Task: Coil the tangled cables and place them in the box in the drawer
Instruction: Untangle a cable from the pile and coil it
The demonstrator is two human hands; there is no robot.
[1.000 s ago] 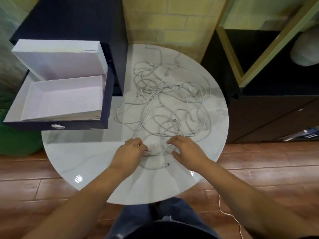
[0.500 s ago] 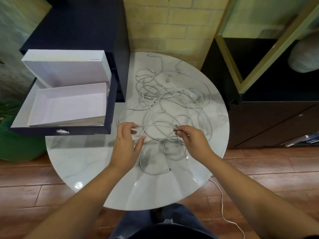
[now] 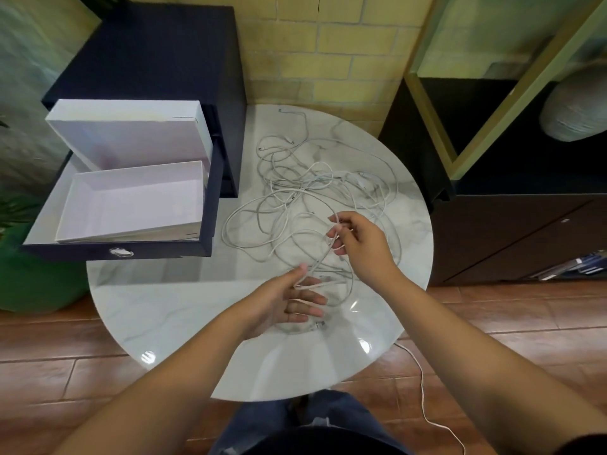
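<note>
A tangle of thin white cables point(image 3: 315, 195) sprawls over the round marble table point(image 3: 184, 300). My right hand point(image 3: 361, 244) is raised over the near part of the tangle and pinches a cable strand in its fingertips. That strand runs down to my left hand point(image 3: 289, 300), which lies palm up with straight fingers, the cable draped across them and its thumb beside it. A cable plug point(image 3: 320, 324) lies just below my left fingers. The open white box point(image 3: 131, 201) sits in the pulled-out dark drawer point(image 3: 115, 251) at the left, with its lid point(image 3: 131, 136) leaning behind it.
The dark drawer cabinet point(image 3: 157, 60) stands behind the drawer against a brick wall. A black shelf unit point(image 3: 525, 208) stands to the right of the table. One more white cable point(image 3: 423, 395) hangs off the table's edge onto the wooden floor. Something green point(image 3: 33, 277) sits beneath the drawer.
My right hand lifted a cable strand up and away from the table. My left hand turned palm up and slid toward me under that strand. The view shifted slightly.
</note>
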